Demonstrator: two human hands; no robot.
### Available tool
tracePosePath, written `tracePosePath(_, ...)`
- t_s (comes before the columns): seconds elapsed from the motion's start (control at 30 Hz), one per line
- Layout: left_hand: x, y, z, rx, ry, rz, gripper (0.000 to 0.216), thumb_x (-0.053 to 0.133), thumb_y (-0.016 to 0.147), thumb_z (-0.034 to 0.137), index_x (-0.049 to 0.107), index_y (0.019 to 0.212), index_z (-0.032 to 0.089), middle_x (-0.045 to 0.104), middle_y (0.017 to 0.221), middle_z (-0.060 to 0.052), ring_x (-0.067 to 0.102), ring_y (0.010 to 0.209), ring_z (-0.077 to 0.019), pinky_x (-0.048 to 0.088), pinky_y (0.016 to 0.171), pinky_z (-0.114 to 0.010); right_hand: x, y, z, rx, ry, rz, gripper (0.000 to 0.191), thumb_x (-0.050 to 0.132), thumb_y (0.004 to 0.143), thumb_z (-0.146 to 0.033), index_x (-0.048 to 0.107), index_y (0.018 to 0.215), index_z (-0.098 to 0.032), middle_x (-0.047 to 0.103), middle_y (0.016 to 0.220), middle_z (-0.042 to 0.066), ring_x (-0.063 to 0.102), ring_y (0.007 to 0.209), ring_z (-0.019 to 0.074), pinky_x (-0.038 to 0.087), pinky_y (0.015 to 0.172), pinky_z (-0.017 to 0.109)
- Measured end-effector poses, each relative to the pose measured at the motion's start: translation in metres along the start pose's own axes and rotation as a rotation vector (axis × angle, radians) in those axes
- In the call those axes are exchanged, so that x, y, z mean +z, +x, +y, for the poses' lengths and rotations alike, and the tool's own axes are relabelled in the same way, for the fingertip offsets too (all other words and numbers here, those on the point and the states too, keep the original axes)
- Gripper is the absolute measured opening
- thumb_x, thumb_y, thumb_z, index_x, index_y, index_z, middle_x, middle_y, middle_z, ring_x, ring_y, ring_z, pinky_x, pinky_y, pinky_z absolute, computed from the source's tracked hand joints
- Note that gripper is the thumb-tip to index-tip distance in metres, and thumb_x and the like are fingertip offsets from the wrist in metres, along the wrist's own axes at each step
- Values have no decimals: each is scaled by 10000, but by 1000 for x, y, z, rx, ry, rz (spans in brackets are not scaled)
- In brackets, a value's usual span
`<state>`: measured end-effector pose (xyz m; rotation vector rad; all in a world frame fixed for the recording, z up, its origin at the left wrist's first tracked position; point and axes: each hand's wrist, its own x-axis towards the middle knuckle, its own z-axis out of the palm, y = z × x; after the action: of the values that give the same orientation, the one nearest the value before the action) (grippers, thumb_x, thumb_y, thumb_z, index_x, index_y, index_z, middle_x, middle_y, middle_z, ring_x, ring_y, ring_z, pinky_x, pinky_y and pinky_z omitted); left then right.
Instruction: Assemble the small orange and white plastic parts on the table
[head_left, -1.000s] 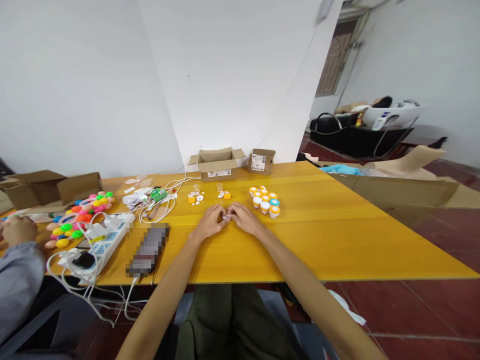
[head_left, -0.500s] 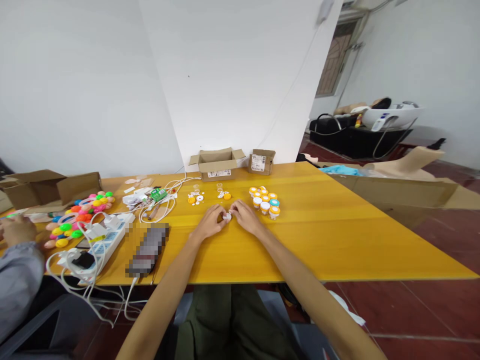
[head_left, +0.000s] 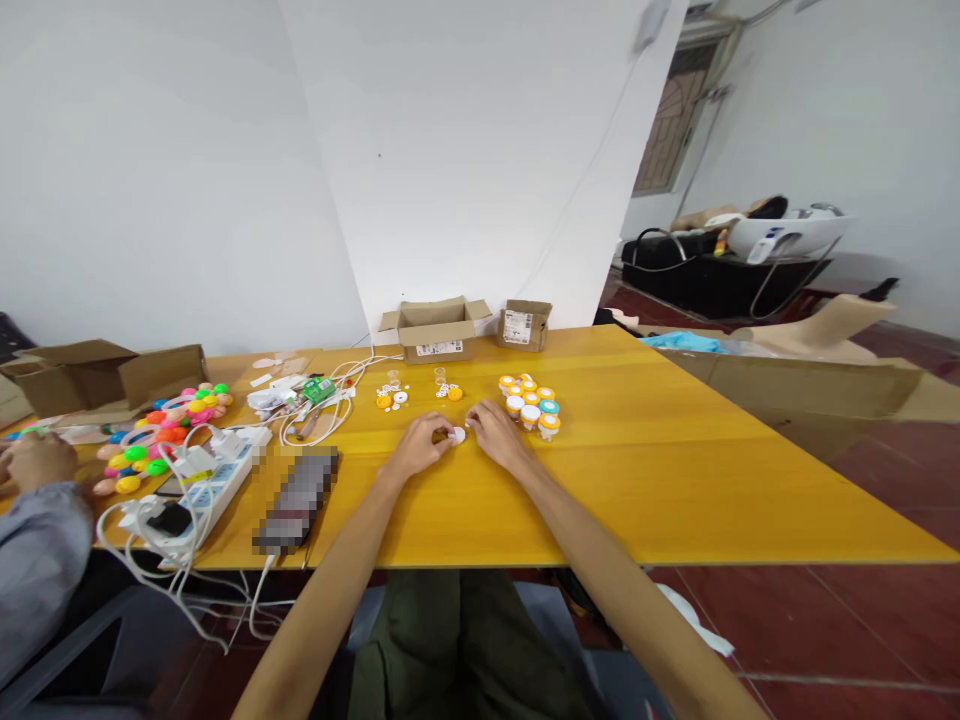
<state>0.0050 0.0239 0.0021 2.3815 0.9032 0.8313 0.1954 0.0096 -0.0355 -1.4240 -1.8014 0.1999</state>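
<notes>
My left hand [head_left: 421, 445] pinches a small white round disc [head_left: 459, 435] by its edge, just above the table. Close by on the right, my right hand [head_left: 495, 432] has its fingertips drawn together; whatever is between them is too small to make out. Beyond the hands lie small white pieces [head_left: 400, 398] and orange round parts [head_left: 383, 402], with another orange part [head_left: 454, 394] and clear cups [head_left: 439, 376] nearby. To the right of my right hand stands a cluster of small round containers with orange rims [head_left: 529, 412], one of them with a teal top [head_left: 549, 407].
Two cardboard boxes [head_left: 436, 348] [head_left: 523, 325] stand against the wall. On the left are a power strip [head_left: 217, 500] with white cables, a pixelated dark device [head_left: 296, 500] and colourful balls [head_left: 135, 455]. A co-worker's sleeve [head_left: 45, 545] shows at the far left.
My right hand has drawn slightly right, away from the left hand, widening the gap. The white disc stays in my left fingers and shows more fully.
</notes>
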Motion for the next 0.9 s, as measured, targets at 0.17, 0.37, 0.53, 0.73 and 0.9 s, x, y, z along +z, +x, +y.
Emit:
tracePosePath(0.17, -1, 0, -4, -22, -11, 9, 25, 677, 806, 241, 685, 811, 218, 690, 847, -21, 636, 816, -181, 522, 815, -330, -3, 0, -10, -25, 60, -18, 109, 618, 885, -156, 637, 804, -227, 639, 905, 43, 607, 897, 203, 477, 834, 335)
tracePosePath(0.37, -1, 1, -4, -43, -43, 14, 62, 683, 807, 280, 672, 807, 219, 695, 852, -19, 629, 806, -176, 521, 794, -319, -5, 0, -15, -105, 77, -60, 75, 662, 869, -173, 673, 814, -223, 636, 890, 42, 592, 898, 205, 469, 839, 351)
tracePosePath(0.53, -1, 0, -3, -39, -54, 16, 79, 676, 812, 286, 652, 797, 213, 684, 844, -21, 624, 810, -176, 516, 806, -323, -6, 0, -16, -102, 75, -84, 91, 661, 865, -159, 671, 798, -219, 633, 885, 42, 582, 891, 205, 462, 823, 346)
tracePosePath(0.73, -1, 0, -5, -15, -32, 1, 109, 675, 831, 319, 647, 817, 215, 664, 836, -15, 607, 826, -179, 506, 840, -335, -4, -1, -16, -126, 74, -71, 103, 654, 874, -158, 666, 790, -217, 622, 876, 38, 572, 879, 202, 455, 832, 349)
tracePosePath(0.9, -1, 0, -8, -8, -38, -27, 107, 665, 835, 320, 636, 831, 217, 649, 863, -15, 585, 833, -177, 501, 851, -340, -4, -1, -16, -151, 84, -72, 114, 645, 873, -136, 666, 795, -217, 617, 875, 33, 572, 869, 193, 452, 841, 348)
